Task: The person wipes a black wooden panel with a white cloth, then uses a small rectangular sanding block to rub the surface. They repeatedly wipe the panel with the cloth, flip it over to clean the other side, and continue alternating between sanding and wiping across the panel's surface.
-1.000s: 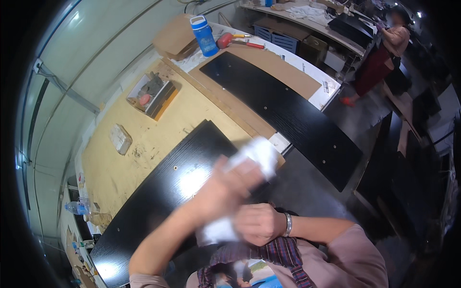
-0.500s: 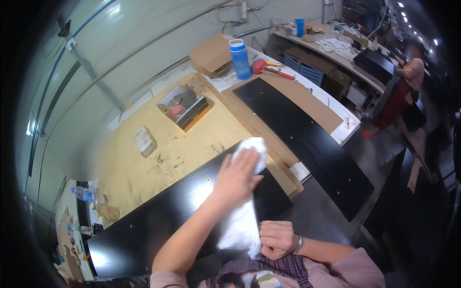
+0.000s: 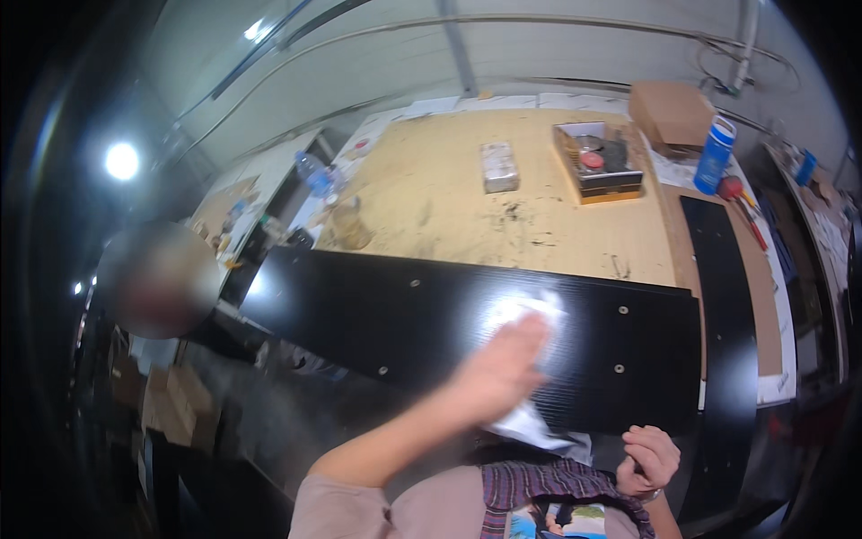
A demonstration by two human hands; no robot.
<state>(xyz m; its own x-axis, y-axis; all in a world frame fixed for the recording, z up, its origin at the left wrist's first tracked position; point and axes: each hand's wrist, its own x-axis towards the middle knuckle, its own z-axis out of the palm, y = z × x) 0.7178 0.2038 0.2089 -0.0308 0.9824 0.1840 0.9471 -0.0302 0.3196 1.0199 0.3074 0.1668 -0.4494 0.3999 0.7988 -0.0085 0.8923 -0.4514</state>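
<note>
A long black wood-grain panel (image 3: 350, 301) with several metal-ringed holes lies across the near side of the bench. My left hand (image 3: 507, 373), smeared by motion, presses a white cloth (image 3: 530, 422) onto the panel's middle. Part of the cloth shows beyond the fingertips, and its tail hangs over the panel's near edge. At the panel's near right corner is my right hand (image 3: 651, 458), fingers curled in, with nothing visible in them.
A second black panel (image 3: 727, 305) lies on the right. Behind are a whitish block (image 3: 499, 167), an open box of odds and ends (image 3: 611, 189), a blue bottle (image 3: 714, 157) and a red-headed mallet (image 3: 732, 189). A blurred shape, seemingly a person (image 3: 157, 278), is at left.
My view has swung left. My left hand has wiped the cloth leftward along the panel, from near its right end to its middle. My right hand now sits apart from the cloth.
</note>
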